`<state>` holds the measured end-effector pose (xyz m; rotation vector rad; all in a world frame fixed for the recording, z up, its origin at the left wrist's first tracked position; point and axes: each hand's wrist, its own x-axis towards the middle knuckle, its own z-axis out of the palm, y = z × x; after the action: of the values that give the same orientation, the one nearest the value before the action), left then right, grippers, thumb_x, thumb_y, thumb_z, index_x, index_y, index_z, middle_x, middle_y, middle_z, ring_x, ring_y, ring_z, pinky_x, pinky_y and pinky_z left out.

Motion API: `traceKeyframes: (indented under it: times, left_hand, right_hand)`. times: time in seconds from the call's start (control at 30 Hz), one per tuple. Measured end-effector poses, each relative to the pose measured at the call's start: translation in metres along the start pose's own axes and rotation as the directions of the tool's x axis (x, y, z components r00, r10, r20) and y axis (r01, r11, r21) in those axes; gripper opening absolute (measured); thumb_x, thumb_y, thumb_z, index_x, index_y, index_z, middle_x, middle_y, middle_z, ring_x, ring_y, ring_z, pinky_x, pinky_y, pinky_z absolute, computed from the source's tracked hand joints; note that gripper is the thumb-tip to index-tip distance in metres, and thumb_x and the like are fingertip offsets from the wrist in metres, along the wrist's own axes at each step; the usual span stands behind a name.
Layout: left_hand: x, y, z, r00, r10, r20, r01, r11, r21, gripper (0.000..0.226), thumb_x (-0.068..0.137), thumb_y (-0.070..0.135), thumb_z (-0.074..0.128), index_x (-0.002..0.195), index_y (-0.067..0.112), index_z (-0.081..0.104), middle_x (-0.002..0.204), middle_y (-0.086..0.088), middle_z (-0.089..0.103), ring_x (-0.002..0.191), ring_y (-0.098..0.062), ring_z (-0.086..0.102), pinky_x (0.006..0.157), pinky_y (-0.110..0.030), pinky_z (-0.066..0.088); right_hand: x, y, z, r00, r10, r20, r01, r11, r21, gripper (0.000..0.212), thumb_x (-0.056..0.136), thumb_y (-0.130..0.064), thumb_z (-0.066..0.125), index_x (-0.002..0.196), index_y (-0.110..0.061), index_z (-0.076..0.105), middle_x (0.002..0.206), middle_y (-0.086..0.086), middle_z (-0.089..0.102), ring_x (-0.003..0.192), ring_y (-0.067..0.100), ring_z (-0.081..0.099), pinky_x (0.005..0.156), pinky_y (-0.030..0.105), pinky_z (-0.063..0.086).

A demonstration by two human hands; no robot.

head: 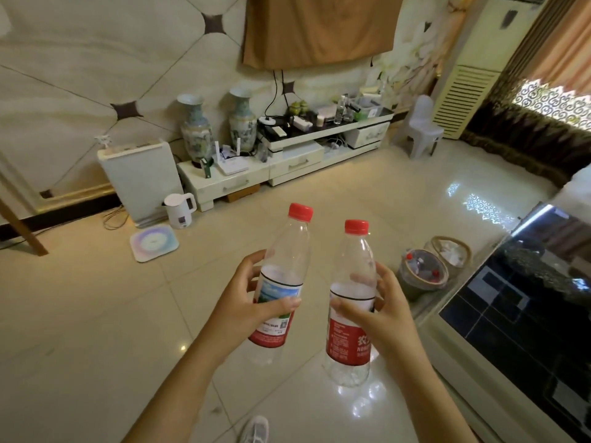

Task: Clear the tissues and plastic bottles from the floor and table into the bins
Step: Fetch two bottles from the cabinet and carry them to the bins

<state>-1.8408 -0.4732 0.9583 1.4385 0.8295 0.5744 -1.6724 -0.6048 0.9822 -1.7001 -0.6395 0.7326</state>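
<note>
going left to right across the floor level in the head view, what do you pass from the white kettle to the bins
white electric kettle → clear plastic bottle with a red cap in the left hand → second clear red-capped bottle in the right hand → round bin holding plastic bottles → wicker-rimmed bin holding white tissues

Warm, fairly bright daylight enters from the curtained window [553, 103] at the upper right, throwing patterned glare patches on the glossy floor tiles [479, 206] and bright specks at lower centre. Wide-angle distortion bends the edges. The whole frame looks slightly soft; shadows are faint.
</note>
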Motion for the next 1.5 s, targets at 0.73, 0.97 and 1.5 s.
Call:
traceKeyframes:
  times: [0.73, 0.97, 1.5]
  left_hand:
    - [0.415, 0.065, 0.02, 0.997, -0.025, 0.078, 0.023, 1.0, 0.021, 0.074, 0.066, 0.02, 0.084, 0.119, 0.052, 0.043, 0.115, 0.019, 0.061, 0.1, 0.009, 0.059, 0.066, -0.012, 0.053]
    - [0.544, 0.083, 0.026, 0.997, -0.056, 0.058, 0.058, 0.998, -0.03, 0.074, 0.064, 0.018, 0.083, 0.124, 0.043, 0.047, 0.115, 0.016, 0.063, 0.097, 0.003, 0.064, 0.063, -0.014, 0.053]
    - [0.895, 0.137, 0.151, 0.827, -0.041, 0.56, 0.012, 0.998, 0.056, 0.077, 0.06, 0.021, 0.087, 0.124, 0.042, 0.049, 0.114, 0.012, 0.065, 0.1, -0.002, 0.065, 0.079, -0.023, 0.053]
  right_hand:
    - [0.413, -0.054, 0.002, 0.995, 0.047, -0.088, -0.04, 0.996, 0.078, 0.07, 0.066, -0.017, 0.083, 0.118, -0.044, 0.044, 0.109, -0.017, 0.063, 0.093, 0.008, 0.065, 0.078, 0.032, 0.054]
    - [0.536, -0.072, -0.015, 0.989, 0.051, -0.141, -0.036, 0.993, 0.109, 0.077, 0.066, -0.017, 0.083, 0.13, -0.036, 0.044, 0.113, -0.014, 0.063, 0.099, 0.015, 0.065, 0.089, 0.046, 0.053]
    - [0.777, -0.073, -0.092, 0.799, 0.201, -0.567, -0.124, 0.977, 0.172, 0.079, 0.067, -0.017, 0.083, 0.131, -0.036, 0.042, 0.113, -0.015, 0.062, 0.1, 0.009, 0.063, 0.088, 0.038, 0.052]
